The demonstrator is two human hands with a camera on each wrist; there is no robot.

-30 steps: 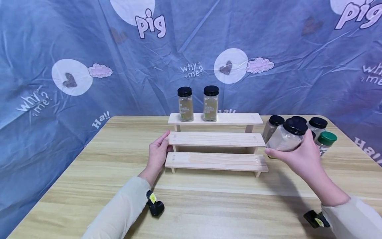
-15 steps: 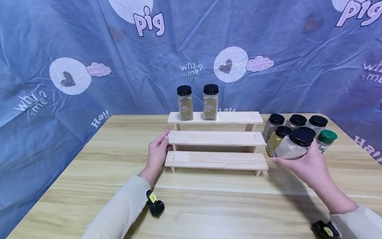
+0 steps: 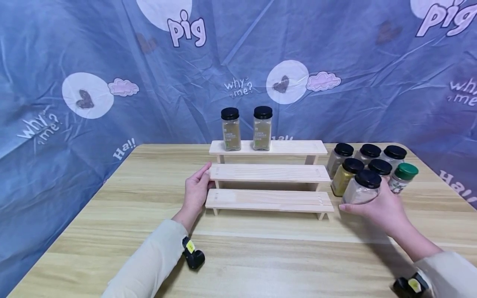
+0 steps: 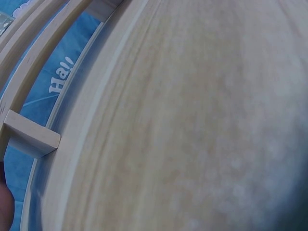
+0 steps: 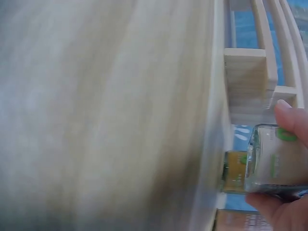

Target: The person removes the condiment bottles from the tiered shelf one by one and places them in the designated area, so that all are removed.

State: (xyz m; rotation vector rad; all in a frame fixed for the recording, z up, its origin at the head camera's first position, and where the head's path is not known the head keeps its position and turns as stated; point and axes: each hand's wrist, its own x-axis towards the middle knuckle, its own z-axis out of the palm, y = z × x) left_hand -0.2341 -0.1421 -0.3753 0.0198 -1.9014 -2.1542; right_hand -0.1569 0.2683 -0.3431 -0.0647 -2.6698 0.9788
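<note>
My right hand (image 3: pixel 381 211) grips a clear jar (image 3: pixel 361 192) with a black lid and pale contents, at the front of the jar group. The right wrist view shows this jar (image 5: pixel 276 156) between thumb and fingers. At the left end of the middle tier of a three-tier wooden rack (image 3: pixel 270 173), my left hand (image 3: pixel 196 188) holds the board's edge; part of its fingers is hidden behind. Only a bit of that hand (image 4: pixel 5 204) enters the left wrist view. Two cumin powder jars, one left (image 3: pixel 232 131) and one right (image 3: pixel 262 130), stand upright on the top tier.
Right of the rack stand several jars: a yellow one (image 3: pixel 343 180), a green-lidded one (image 3: pixel 402 178), and black-lidded ones such as the rear left jar (image 3: pixel 340 159). A blue printed cloth (image 3: pixel 167 107) hangs behind the wooden table (image 3: pixel 261 256).
My right hand has lowered the pale jar and brought it more upright, in front of the other jars. The yellow jar has come into view. My left hand stays on the rack.
</note>
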